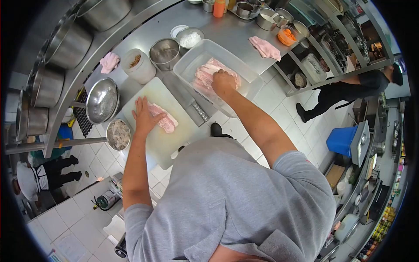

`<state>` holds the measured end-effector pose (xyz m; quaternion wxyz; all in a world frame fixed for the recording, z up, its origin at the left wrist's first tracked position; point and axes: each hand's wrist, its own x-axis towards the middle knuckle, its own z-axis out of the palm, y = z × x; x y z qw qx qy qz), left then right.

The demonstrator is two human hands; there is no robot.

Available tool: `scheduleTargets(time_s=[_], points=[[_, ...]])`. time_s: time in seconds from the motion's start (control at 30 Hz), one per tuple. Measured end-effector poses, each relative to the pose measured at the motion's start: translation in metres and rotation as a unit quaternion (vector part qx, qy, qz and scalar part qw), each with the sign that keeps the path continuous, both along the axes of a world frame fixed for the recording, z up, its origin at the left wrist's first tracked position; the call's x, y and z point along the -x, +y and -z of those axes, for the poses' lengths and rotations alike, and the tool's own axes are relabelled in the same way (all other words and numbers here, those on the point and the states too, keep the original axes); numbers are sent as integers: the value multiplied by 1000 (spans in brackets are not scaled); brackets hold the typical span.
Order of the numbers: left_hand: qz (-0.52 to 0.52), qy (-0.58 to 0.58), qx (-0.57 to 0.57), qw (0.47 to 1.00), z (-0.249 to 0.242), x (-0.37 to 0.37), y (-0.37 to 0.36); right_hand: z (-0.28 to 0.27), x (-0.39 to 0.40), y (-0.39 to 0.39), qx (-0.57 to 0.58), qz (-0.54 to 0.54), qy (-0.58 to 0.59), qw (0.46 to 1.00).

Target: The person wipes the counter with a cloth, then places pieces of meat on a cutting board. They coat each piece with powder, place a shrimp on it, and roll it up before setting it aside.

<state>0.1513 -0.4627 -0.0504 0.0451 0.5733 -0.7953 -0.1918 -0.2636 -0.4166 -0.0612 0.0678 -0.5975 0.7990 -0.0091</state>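
Observation:
A slab of pale pink raw meat [162, 118] lies on the white cutting board [183, 126]. My left hand [146, 117] rests flat with its fingers spread, the thumb over the slab's edge. To the right, a clear plastic tub [248, 70] holds a pile of raw meat [206, 75]. My right hand [224, 83] reaches into it, fingers curled down onto the pile; the fingertips are partly hidden. Between board and tub lies a large knife [200, 111], its patterned handle toward me.
Behind the board stand a white container [139, 66], a steel pot [165, 54] and a bowl of white powder [190, 39]. Steel bowls [102, 101] and a bowl of greyish pieces [118, 134] are at left. Pink cloths [265, 48] lie about. One person [345, 89] walks at right; another [37, 179] is at left.

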Motion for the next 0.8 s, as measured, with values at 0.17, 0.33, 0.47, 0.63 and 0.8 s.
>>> scheduleTargets(time_s=[0.17, 0.33, 0.47, 0.63, 0.8], points=[[-20, 242, 102, 965, -16, 57, 1, 2, 3, 8, 105, -56, -35, 992], [74, 482, -139, 862, -25, 170, 0, -20, 26, -16, 113, 35, -385, 915], [45, 450, -148, 880, -25, 250, -5, -59, 34, -28, -37, 102, -638, 763], [-47, 480, -106, 870, 1, 281, -16, -85, 44, -33, -33, 64, -615, 785], [2, 483, -260, 836, -24, 253, -34, -65, 67, -32, 141, -267, -245, 921]])
